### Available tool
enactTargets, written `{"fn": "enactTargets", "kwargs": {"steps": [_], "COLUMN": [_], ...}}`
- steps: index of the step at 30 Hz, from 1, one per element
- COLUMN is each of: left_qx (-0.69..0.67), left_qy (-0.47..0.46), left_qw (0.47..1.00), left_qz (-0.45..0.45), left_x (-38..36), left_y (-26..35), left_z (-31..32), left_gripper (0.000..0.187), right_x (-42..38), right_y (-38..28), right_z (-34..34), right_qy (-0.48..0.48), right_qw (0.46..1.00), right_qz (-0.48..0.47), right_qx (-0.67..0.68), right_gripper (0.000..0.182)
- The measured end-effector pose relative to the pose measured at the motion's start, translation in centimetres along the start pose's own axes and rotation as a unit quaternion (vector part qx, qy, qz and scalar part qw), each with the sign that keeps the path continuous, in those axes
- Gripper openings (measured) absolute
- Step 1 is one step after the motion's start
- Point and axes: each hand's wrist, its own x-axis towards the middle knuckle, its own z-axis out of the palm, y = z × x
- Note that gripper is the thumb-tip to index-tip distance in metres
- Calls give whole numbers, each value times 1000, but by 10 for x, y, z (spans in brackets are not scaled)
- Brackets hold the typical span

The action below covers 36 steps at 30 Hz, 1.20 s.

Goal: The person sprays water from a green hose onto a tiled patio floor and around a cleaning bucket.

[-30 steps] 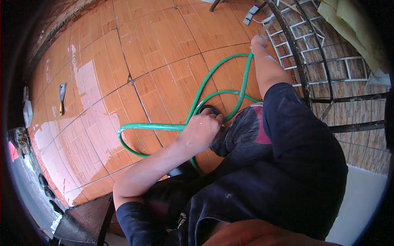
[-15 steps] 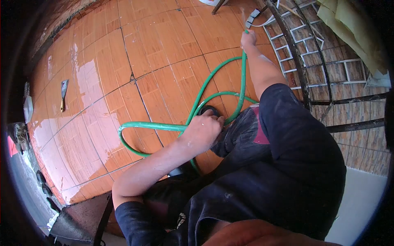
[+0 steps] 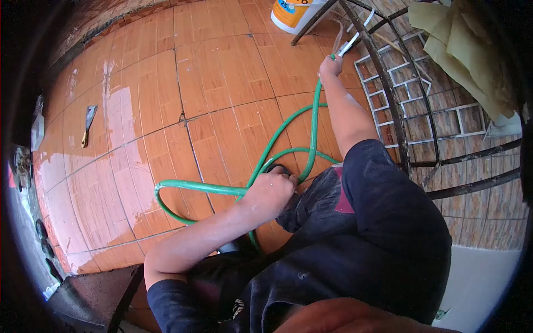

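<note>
My right hand is closed round the end of a green hose, and a faint stream of water leaves its tip. Just past that hand, a pale flat strip tilts up toward the metal frame; what holds it I cannot make out. Closer to my body, my left hand has its fingers curled on the hose beside my knee, and the fingertips are partly hidden. Loops of the hose lie on the orange tiled floor between and to the left of my hands.
A putty knife lies at the left near wet, shiny tiles. Upper right stand a white and orange bucket and a dark metal frame. Beyond the frame are white grid bars and a crumpled yellowish sheet.
The view has shifted, bringing more of the bucket into sight. The strip near my right hand has turned, now appearing long and white. Both hands keep their grip on the hose.
</note>
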Motion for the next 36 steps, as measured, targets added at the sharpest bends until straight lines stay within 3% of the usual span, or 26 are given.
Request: {"fn": "enactTargets", "kwargs": {"steps": [2,17,36], "left_qx": [4,10,8], "left_qy": [-20,-24,-13], "left_qw": [1000,1000,1000], "left_qz": [-1,3,9], "left_x": [0,-2,-6], "left_y": [1,3,0], "left_z": [-2,-1,2], "left_gripper": [26,27,30], "right_x": [2,-11,-17], "right_y": [3,-7,-10], "right_z": [0,2,1], "right_qy": [10,-46,-28], "right_qw": [999,998,999], "right_qz": [-36,-40,-32], "right_qx": [-13,-7,-4], "right_gripper": [21,19,23]}}
